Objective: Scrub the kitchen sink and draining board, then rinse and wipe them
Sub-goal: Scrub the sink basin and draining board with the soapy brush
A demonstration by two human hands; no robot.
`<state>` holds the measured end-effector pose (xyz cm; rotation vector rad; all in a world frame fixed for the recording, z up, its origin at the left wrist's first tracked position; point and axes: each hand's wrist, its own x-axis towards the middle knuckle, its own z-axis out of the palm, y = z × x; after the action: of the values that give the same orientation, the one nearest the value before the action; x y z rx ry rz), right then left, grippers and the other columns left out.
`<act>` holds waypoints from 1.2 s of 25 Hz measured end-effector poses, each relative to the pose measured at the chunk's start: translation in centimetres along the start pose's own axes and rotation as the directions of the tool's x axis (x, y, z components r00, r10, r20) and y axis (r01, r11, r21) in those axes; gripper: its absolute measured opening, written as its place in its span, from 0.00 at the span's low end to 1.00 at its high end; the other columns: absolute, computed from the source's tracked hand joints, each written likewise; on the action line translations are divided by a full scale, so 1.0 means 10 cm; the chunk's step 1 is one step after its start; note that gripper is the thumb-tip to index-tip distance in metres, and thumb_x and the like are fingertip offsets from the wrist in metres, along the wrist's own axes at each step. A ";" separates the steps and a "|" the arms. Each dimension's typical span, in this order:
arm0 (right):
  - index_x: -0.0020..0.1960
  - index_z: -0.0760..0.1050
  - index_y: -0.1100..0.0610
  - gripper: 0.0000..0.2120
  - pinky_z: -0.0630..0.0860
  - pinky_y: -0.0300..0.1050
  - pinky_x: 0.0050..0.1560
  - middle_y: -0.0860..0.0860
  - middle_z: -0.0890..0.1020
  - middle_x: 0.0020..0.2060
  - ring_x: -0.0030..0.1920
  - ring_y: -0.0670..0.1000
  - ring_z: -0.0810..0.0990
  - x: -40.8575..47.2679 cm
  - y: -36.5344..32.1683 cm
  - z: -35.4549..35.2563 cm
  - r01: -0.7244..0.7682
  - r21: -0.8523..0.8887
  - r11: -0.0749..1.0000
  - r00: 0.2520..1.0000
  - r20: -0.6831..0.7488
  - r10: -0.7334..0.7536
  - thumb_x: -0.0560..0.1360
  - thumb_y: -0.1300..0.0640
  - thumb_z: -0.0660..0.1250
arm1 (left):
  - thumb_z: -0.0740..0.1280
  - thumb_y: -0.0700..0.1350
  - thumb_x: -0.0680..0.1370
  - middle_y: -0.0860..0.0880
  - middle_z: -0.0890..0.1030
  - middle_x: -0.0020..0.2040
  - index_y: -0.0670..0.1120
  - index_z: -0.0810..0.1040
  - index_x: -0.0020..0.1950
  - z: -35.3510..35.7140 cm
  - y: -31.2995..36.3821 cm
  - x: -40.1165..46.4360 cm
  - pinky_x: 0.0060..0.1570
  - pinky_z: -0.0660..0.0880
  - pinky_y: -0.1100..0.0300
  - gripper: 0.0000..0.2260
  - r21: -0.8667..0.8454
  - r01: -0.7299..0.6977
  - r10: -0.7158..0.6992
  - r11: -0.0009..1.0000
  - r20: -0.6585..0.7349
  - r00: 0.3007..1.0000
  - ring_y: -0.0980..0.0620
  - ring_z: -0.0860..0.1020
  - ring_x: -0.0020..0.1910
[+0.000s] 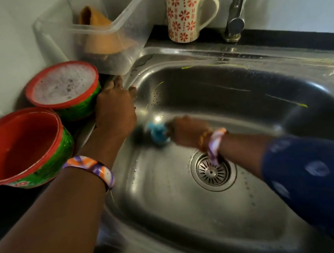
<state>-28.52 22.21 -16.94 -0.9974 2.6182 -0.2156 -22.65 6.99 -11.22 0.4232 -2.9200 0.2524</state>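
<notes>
Steel sink [234, 97] filling centre frame | right hand [186, 130] gripping blue scrubber [158, 133], rubbing wall at 9 o'clock | left hand [114, 108] bracing on rim, fingers lying flat, holding nothing | advice: overlapping strokes, working toward drain [212, 170] at 6 o'clock.

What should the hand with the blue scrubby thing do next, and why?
Probably rub the blue scrubber further along the sink wall. The right hand holds it low on the left wall, and yellow-green streaks show on the far wall and rim.
</notes>
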 end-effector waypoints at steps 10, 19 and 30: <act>0.67 0.70 0.47 0.18 0.73 0.48 0.61 0.53 0.78 0.60 0.60 0.56 0.77 -0.86 -0.21 0.36 0.148 0.130 0.980 0.964 0.202 -0.172 0.78 0.47 0.57 | 0.62 0.44 0.80 0.41 0.63 0.74 0.49 0.67 0.72 -0.02 0.01 -0.02 0.66 0.65 0.53 0.20 0.033 0.003 -0.003 0.999 0.005 1.000 0.43 0.61 0.72; 0.62 0.76 0.60 0.18 0.70 0.42 0.48 0.59 0.81 0.53 0.54 0.57 0.79 -0.76 1.30 -0.28 -0.584 0.010 0.811 0.809 0.082 0.582 0.78 0.50 0.62 | 0.59 0.44 0.81 0.40 0.63 0.73 0.48 0.67 0.72 0.00 -0.01 0.00 0.66 0.65 0.54 0.19 0.049 -0.012 0.012 0.999 -0.003 1.000 0.42 0.61 0.72; 0.65 0.74 0.55 0.17 0.71 0.43 0.57 0.57 0.78 0.61 0.62 0.57 0.76 -0.08 0.23 0.07 -0.272 0.354 0.895 0.961 0.050 0.273 0.78 0.52 0.60 | 0.61 0.46 0.80 0.42 0.62 0.74 0.49 0.68 0.71 0.04 0.01 -0.01 0.64 0.66 0.54 0.19 0.014 0.028 -0.028 1.000 -0.010 1.000 0.43 0.62 0.71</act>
<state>-29.11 24.47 -17.95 -0.4996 2.5516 -0.5978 -22.65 7.05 -11.61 0.4635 -2.9021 0.2708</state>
